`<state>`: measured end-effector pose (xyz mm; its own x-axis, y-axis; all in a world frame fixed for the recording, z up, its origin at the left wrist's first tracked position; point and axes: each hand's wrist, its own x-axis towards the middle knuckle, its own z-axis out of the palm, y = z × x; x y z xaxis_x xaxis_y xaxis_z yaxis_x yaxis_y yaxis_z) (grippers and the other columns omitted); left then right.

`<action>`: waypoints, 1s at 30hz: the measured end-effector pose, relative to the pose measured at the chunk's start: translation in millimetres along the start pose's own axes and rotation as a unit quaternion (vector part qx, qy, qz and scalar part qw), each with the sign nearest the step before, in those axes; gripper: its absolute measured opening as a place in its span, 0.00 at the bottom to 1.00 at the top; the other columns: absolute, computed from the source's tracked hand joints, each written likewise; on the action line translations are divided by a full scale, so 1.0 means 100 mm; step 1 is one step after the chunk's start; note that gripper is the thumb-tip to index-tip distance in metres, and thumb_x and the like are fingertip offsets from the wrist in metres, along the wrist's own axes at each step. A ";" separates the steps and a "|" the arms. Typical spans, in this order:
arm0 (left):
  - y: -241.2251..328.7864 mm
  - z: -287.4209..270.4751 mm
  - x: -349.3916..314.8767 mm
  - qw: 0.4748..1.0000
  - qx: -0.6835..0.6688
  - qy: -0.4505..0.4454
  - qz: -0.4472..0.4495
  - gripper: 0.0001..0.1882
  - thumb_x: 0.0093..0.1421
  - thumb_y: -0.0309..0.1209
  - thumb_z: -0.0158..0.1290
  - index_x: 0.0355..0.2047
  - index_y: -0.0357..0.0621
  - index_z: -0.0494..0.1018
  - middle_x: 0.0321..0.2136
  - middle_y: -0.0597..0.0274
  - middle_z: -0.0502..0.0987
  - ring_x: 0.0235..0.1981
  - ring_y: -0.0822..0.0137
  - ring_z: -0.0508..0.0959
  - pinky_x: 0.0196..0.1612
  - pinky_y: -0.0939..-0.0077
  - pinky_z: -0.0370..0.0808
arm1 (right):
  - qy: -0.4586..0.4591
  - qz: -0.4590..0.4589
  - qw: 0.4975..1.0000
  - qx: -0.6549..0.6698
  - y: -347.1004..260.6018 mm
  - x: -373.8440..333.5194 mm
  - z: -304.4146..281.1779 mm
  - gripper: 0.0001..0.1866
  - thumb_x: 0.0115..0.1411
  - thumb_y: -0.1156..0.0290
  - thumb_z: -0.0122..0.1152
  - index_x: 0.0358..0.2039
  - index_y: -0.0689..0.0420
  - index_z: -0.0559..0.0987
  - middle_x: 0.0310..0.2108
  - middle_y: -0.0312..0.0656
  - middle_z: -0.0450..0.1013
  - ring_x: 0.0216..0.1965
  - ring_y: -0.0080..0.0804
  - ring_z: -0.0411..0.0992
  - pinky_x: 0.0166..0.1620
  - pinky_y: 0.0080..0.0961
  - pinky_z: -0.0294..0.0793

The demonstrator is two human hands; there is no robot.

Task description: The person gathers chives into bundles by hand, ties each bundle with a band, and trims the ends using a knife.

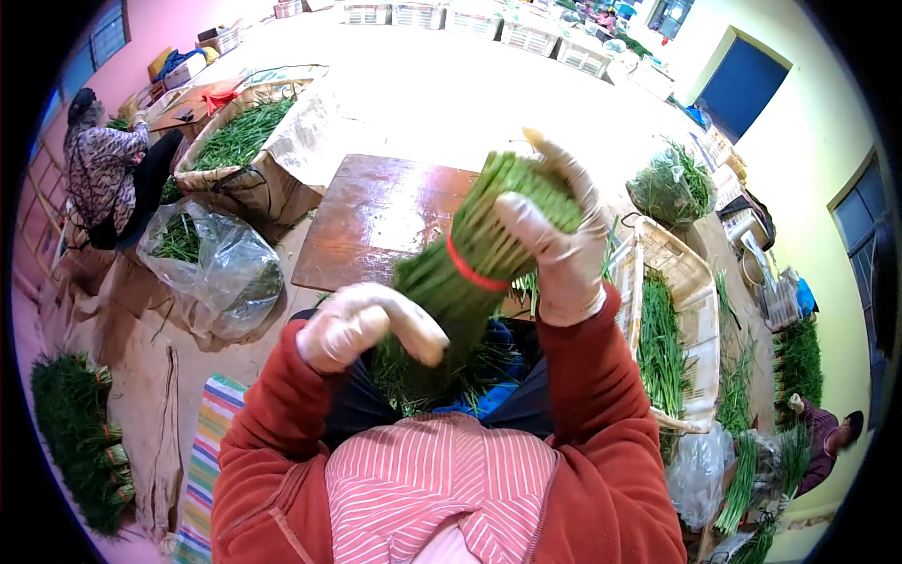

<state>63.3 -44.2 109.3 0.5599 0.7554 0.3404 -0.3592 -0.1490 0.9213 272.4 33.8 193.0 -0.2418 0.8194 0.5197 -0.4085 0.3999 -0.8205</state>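
Note:
A thick bundle of long green stalks (493,211) is held up in front of me, tilted, its cut ends up and to the right and its leafy ends down toward my lap. A red band (472,268) goes round its middle. My right hand (564,230), in a whitish glove, grips the bundle near the cut ends, thumb on the near side and fingers behind. Gloved too, my left hand (376,324) is beside the bundle's lower left side, fingers curved and thumb apart, with nothing seen in it. Whether it touches the leaves, I cannot tell.
A brown wooden board (376,221) lies ahead. At right stands a pale crate (700,329) of green stalks; at left, a lined basket (291,141) and plastic bag (211,273) of greens. Banded bundles (80,442) line the far left floor. Persons sit left (108,174) and lower right (819,442).

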 end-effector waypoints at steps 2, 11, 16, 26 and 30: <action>-0.12 0.10 0.13 0.974 -0.136 -0.173 -0.051 0.37 0.58 0.60 0.42 0.50 0.36 0.68 0.41 0.48 0.75 0.34 0.63 0.75 0.37 0.70 0.74 | -0.040 -0.119 0.992 0.010 -0.04 0.13 0.08 0.36 0.47 0.77 0.67 0.57 0.58 0.63 0.40 0.41 0.71 0.39 0.28 0.74 0.43 0.26 0.77; -0.54 -0.15 0.49 0.893 -0.421 0.136 0.088 0.39 0.57 0.59 0.46 0.56 0.39 0.60 0.44 0.44 0.72 0.42 0.54 0.74 0.42 0.57 0.75 | -0.276 -0.149 0.901 -0.300 0.12 -0.39 -0.03 0.62 0.33 0.62 0.79 0.64 0.59 0.48 0.61 0.53 0.52 0.63 0.46 0.49 0.62 0.43 0.47; -0.69 -0.50 0.36 0.866 -0.437 0.187 0.153 0.42 0.54 0.62 0.45 0.56 0.40 0.59 0.48 0.44 0.70 0.47 0.47 0.73 0.51 0.45 0.69 | -0.217 0.183 0.947 -0.151 0.33 -0.60 -0.43 0.62 0.35 0.59 0.77 0.65 0.58 0.46 0.66 0.48 0.45 0.66 0.41 0.44 0.65 0.35 0.43; -0.79 -0.49 0.26 0.921 -0.284 0.240 0.115 0.40 0.56 0.57 0.48 0.59 0.42 0.57 0.54 0.51 0.67 0.52 0.57 0.70 0.57 0.57 0.66 | -0.199 0.276 0.928 -0.154 0.76 -0.43 -0.09 0.48 0.52 0.65 0.66 0.64 0.63 0.45 0.61 0.54 0.53 0.63 0.39 0.52 0.62 0.30 0.52; -0.84 -0.46 0.29 0.920 -0.267 0.263 0.118 0.39 0.56 0.55 0.49 0.59 0.42 0.57 0.54 0.51 0.67 0.52 0.56 0.70 0.57 0.56 0.66 | -0.230 0.212 0.937 -0.156 0.86 -0.54 0.04 0.58 0.45 0.69 0.72 0.65 0.63 0.39 0.63 0.50 0.50 0.63 0.34 0.50 0.63 0.26 0.48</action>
<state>74.9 19.4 32.9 0.0305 0.9672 0.2521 -0.8180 -0.1208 0.5624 246.8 22.4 95.2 -0.7074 0.6966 0.1196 0.0706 0.2380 -0.9687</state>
